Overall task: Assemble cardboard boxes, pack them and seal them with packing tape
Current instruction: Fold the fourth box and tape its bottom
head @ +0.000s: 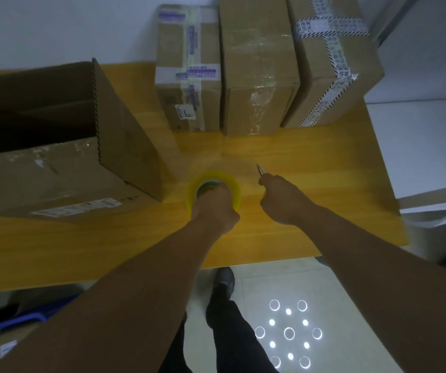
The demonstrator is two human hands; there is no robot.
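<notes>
Two bare forearms reaching in from the bottom edge over a yellow wooden table (324,189). Far left on the table, a large open cardboard box (76,162), dark inside showing, white label on its near face. Just right of it, left hand (217,205) curled round a roll of yellow packing tape (225,177) near the table's middle. Next, apart from the roll, right hand (281,201) gripping a thin metal tool (260,170), tip pointing away; kind of tool unclear. At the back, centre to right, three taped boxes (259,71) standing side by side, touching.
</notes>
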